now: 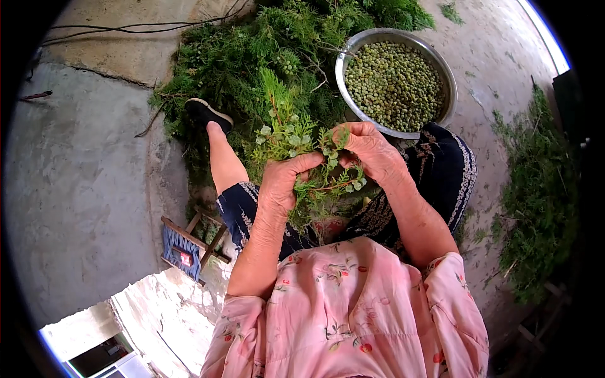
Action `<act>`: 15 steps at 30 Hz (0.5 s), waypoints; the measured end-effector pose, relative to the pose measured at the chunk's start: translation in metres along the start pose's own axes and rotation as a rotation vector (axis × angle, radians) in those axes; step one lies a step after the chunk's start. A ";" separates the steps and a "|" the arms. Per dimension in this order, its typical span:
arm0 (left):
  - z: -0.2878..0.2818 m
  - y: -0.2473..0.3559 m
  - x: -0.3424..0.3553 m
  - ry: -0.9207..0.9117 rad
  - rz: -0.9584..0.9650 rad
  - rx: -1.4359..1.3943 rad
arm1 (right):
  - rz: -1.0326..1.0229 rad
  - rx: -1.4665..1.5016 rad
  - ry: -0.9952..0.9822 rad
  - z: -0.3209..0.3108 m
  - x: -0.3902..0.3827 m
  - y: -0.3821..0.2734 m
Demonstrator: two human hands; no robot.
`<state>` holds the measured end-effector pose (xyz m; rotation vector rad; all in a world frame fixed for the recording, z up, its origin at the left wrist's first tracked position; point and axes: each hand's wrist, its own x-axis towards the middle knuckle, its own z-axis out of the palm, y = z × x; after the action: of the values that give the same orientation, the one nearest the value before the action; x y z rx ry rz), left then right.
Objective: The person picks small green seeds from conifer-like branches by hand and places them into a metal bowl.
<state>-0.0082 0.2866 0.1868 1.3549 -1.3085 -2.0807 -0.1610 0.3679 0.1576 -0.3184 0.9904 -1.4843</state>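
Note:
My left hand (287, 178) is closed round a leafy evergreen sprig (285, 135) that carries pale green cones. The sprig's tip points away from me, and one side branch hangs down between my hands. My right hand (372, 151) pinches at the right side of the same sprig, its thumb and fingertips pressed together among the small cones. What lies exactly between those fingertips is partly hidden by leaves. Just beyond my right hand stands a round metal basin (449, 88), holding a thick layer of loose green cones (397, 85).
A large heap of cut evergreen branches (246, 57) spreads ahead of me, touching the basin's left side. More branches (535, 201) lie on the concrete at the right. A small folding stool (189, 249) stands at my left. Black cables (126, 28) run across the floor at the far left.

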 end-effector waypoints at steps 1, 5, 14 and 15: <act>0.000 0.000 0.000 -0.001 0.000 0.000 | -0.044 -0.082 -0.022 0.000 0.001 0.000; 0.003 0.001 -0.002 0.033 0.001 -0.014 | -0.009 -0.125 -0.033 -0.003 0.000 0.000; 0.004 0.004 -0.006 0.049 0.031 0.011 | -0.103 -0.151 -0.045 -0.005 0.002 0.005; 0.006 0.006 -0.008 0.054 0.041 0.022 | -0.104 -0.152 -0.044 -0.010 0.005 0.006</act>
<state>-0.0104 0.2923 0.1968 1.3723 -1.3289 -1.9950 -0.1653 0.3682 0.1456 -0.5168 1.0666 -1.4920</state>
